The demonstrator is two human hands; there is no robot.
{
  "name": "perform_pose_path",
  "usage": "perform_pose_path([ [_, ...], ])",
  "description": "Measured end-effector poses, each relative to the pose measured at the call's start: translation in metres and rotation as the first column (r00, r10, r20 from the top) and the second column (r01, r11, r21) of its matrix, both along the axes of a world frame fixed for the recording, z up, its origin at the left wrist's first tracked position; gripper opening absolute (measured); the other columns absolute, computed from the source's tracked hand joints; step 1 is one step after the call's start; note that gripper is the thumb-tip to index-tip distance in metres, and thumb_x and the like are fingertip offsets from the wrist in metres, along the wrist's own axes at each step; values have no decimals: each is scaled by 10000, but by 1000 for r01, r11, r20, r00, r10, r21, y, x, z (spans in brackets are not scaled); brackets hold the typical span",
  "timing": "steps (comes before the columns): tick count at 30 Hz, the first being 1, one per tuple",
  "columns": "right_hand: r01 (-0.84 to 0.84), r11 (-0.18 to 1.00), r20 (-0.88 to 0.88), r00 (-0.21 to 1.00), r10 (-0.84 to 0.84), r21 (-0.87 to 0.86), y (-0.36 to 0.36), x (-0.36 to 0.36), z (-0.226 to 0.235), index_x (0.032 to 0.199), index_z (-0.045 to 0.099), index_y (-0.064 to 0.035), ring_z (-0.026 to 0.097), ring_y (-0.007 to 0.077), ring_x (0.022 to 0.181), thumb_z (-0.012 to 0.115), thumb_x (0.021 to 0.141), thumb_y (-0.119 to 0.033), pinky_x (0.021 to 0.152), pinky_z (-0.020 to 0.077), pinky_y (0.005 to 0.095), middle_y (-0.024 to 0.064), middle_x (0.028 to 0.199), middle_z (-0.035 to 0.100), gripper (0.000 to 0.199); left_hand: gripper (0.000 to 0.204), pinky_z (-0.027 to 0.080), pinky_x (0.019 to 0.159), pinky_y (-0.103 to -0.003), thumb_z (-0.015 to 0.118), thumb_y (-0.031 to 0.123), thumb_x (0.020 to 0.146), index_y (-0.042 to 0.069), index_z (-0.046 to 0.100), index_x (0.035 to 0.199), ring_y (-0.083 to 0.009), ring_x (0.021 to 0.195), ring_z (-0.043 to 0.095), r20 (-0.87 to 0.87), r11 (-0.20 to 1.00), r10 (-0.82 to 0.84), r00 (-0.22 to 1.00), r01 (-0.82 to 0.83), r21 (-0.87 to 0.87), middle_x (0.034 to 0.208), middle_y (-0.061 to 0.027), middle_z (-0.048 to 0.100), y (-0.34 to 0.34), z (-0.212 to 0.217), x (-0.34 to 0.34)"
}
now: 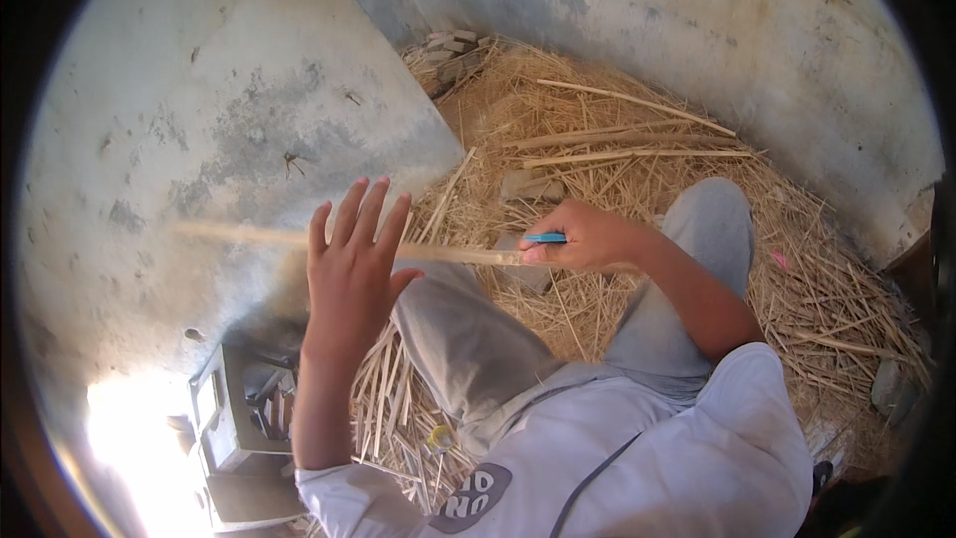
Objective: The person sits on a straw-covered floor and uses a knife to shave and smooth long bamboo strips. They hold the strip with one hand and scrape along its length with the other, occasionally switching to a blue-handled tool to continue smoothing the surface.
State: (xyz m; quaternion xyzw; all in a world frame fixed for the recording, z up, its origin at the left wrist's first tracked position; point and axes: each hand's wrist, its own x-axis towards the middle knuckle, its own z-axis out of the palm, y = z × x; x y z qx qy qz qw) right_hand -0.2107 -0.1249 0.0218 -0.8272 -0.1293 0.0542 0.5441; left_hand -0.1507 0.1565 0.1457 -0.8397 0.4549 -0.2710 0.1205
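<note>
On the straw-covered floor point(617, 110), in the corner where two stained grey walls point(229, 110) meet, a person sits with grey-trousered knees point(697, 214) drawn up, seen from above. The right hand point(588, 237) is clenched around one end of a long pale stick point(438, 253) and also pinches a small blue-handled tool point(546, 237) against it, the blue part poking out toward the person's left. The stick runs roughly level across the lap, its far end blurred and fading out over the left wall. The left hand point(351, 274) is released, fingers spread and straight, palm turned away from the camera; it stands just in front of the stick near its middle, and whether it touches the stick cannot be told. Below the left forearm lies a bundle of thin split sticks point(383, 399) on the floor beside the left thigh, and next to it, toward the lower left edge, a grey boxy object point(234, 408) sits partly washed out by glare. Several longer peeled sticks point(627, 134) lie loose on the straw beyond the knees, and a small heap of flat stones point(453, 52) rests in the far corner.
</note>
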Motion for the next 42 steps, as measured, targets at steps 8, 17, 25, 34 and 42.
perform_pose_path([
  [8,191,862,536,837,106,-469,-9,16,-15,1133,704,-74,683,284,744,683,881,-122,664,511,378,114,857,730,257,452,475,595,-311,534,515,1008,71,613,1038,-166,609,558,-976,981,83,200,-186,46,671,-16,552,46,-116,37],
  [17,598,787,689,634,-350,-150,13,24,-22,934,627,-56,680,329,657,652,904,-140,583,527,429,124,727,676,93,317,239,432,-216,467,413,1064,125,491,934,-55,524,324,-761,727,-544,-353,-652,-218,673,52,381,-13,-137,-6],
  [25,624,686,628,715,-307,-374,22,63,-64,843,624,-46,669,339,597,662,873,-231,535,514,441,148,649,644,191,216,266,437,-213,464,287,1070,87,544,1055,-54,531,344,-518,522,-803,-296,-769,-369,699,53,408,-79,-172,28],
  [34,597,643,629,745,-223,-480,27,77,-82,790,660,-43,697,343,612,651,790,-135,534,543,435,157,643,664,93,246,266,419,-196,484,319,1063,90,558,1012,-43,522,368,-628,443,-762,-156,-833,-330,687,58,429,-76,-197,37],
  [42,630,475,620,758,-202,-615,18,95,-97,710,689,-64,704,310,611,658,748,-98,515,534,423,151,672,678,59,233,239,392,-201,466,302,1070,107,519,953,-45,474,335,-659,448,-740,-134,-829,-336,658,54,408,-81,-198,34],
])
